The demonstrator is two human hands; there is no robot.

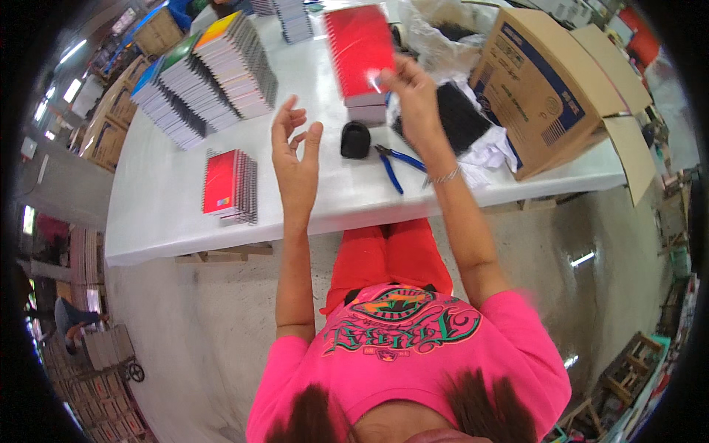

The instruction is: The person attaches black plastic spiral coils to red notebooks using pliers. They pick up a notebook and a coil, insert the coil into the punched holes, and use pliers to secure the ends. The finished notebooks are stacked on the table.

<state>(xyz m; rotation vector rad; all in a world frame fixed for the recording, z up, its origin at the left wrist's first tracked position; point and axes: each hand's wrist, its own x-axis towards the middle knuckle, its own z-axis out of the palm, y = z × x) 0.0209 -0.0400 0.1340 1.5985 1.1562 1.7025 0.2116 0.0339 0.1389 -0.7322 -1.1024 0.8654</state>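
Notebook, red, is at the far side of the white worktop, ahead of the body and above a low stack. Right hand grasps it at the right edge, thumb and fingers pinching; blurred, so can't tell if it's lifted clear of the stack. Left hand's grip is released: empty, fingers part-curled, over the worktop. Edge hold is probably to keep fingers off the coil, which runs down the left side. Small red pile sits near left, coils facing right, likely squared up so they don't snag. Tall stacks stand close together behind it, probably sorted by cover colour. Cutters and black holder lie close in front, presumably for easy reach. Black bundle rests on white wrapping, maybe to keep it together.

Counts: one notebook in hand; one low stack under it; one small red pile, books inside too blurred to count; three tall stacks at left, topped blue, green and yellow-orange; at least one more stack at the far edge; one pair of cutters, blue-handled; one holder; one bundle; one open carton at right.
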